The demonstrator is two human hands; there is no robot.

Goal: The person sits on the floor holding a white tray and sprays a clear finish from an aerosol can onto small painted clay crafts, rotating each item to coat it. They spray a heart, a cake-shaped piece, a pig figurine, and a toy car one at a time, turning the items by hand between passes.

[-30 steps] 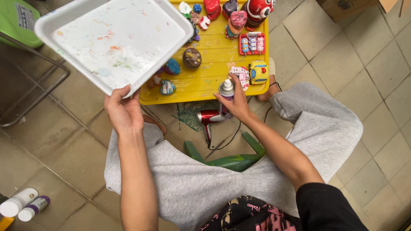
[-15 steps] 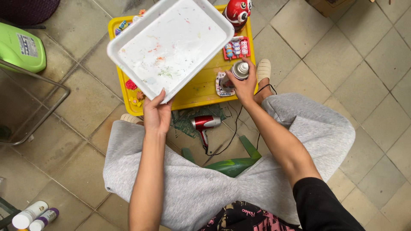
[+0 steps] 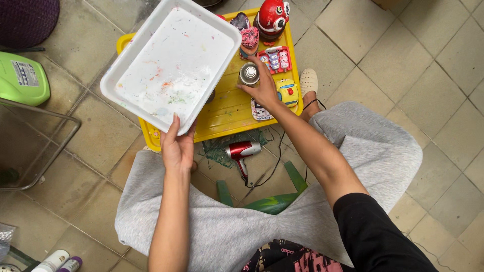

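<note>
One white tray (image 3: 171,65), paint-flecked, which we hold tilted over the yellow table's (image 3: 227,113) left half, our left hand (image 3: 177,146) pinching its near edge. One silver spray can (image 3: 248,74), upright mid-table, gripped by our right hand (image 3: 262,88). Right edge crowded: several painted figures. Tiled floor below: one red hairdryer (image 3: 243,150).

One white tray (image 3: 171,65). One yellow worktop (image 3: 227,108). One silver spray can (image 3: 248,74). One red hair dryer (image 3: 244,150) on the floor. One red round-headed figure (image 3: 272,17). Two small heart-shaped painted pieces (image 3: 249,38). One green jug (image 3: 22,80). Two bottles (image 3: 63,262) at the lower left corner. Two hands: left hand (image 3: 177,148), right hand (image 3: 262,88).
</note>
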